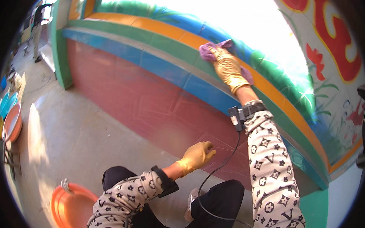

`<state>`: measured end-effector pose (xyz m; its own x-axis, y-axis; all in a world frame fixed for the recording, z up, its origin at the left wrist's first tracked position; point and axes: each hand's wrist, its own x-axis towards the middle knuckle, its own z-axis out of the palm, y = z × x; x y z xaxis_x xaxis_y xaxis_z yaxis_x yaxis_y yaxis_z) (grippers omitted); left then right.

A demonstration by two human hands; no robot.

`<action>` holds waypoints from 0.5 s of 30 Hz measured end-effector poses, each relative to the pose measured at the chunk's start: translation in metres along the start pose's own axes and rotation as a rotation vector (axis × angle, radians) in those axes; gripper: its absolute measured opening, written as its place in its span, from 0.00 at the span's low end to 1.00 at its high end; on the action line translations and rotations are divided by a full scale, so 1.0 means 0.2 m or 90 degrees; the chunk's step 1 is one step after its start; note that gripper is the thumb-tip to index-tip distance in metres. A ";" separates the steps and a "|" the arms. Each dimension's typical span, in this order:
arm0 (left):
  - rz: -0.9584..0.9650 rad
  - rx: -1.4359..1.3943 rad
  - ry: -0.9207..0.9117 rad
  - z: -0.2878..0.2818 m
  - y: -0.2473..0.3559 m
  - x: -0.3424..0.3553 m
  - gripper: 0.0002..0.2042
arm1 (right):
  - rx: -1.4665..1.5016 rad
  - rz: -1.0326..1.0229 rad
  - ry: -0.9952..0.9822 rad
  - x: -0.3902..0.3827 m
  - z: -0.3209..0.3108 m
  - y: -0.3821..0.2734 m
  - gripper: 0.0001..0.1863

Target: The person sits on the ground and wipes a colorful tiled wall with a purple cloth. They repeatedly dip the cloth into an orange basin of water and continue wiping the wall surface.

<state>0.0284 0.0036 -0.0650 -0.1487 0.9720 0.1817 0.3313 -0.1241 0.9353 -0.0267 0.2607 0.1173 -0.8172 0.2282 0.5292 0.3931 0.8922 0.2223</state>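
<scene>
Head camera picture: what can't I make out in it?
All in the head view:
Purple cloth: partly hidden beneath the gloved right hand.
Orange basin, lower left: cut off by the lower edge.
Distant person, upper left: too small for detail.
Painted wall: partly washed out by glare.

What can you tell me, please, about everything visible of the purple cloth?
The purple cloth looks soft, like a fabric rag, and is crumpled rather than spread out. The person's gloved right hand covers its middle; one bunched part shows around the fingers, and another peeks out beside the wrist. It appears pressed against the painted wall, lying across the orange band. Whether it is wet cannot be told.
</scene>
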 end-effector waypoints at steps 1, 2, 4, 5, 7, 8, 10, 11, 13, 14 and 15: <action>0.003 0.023 0.011 -0.03 0.01 0.03 0.19 | 0.095 -0.044 0.041 0.04 -0.01 0.01 0.28; -0.006 0.016 0.004 -0.04 0.02 0.04 0.19 | 0.144 -0.105 0.103 0.06 -0.02 0.01 0.24; -0.037 0.027 -0.021 -0.04 0.00 0.06 0.17 | 0.126 -0.089 0.066 0.10 -0.02 0.04 0.20; -0.057 0.041 -0.029 -0.03 0.00 0.07 0.17 | 0.185 -0.129 0.057 0.11 -0.04 0.06 0.20; -0.043 0.027 -0.017 0.09 0.00 0.15 0.16 | 0.249 -0.097 0.003 0.05 -0.02 0.16 0.21; -0.056 0.057 -0.040 0.16 0.02 0.19 0.16 | 0.271 -0.057 -0.024 0.05 -0.01 0.23 0.21; -0.073 0.035 -0.053 0.33 0.06 0.24 0.15 | 0.229 0.011 -0.054 -0.10 -0.03 0.35 0.22; -0.096 0.033 -0.083 0.43 0.10 0.28 0.15 | 0.348 -0.010 -0.066 -0.15 -0.03 0.41 0.22; -0.083 0.038 -0.113 0.52 0.15 0.27 0.14 | 0.335 -0.006 -0.044 -0.20 -0.03 0.43 0.22; -0.080 0.038 -0.105 0.53 0.16 0.24 0.14 | 0.311 -0.007 -0.033 -0.21 -0.03 0.43 0.21; -0.082 0.040 -0.109 0.52 0.16 0.20 0.14 | 0.282 -0.002 -0.026 -0.20 -0.03 0.42 0.21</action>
<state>0.1303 0.0593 -0.0601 -0.0352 0.9994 0.0022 0.3778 0.0112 0.9258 0.0417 0.3248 0.1190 -0.8379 0.2326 0.4938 0.1796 0.9718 -0.1530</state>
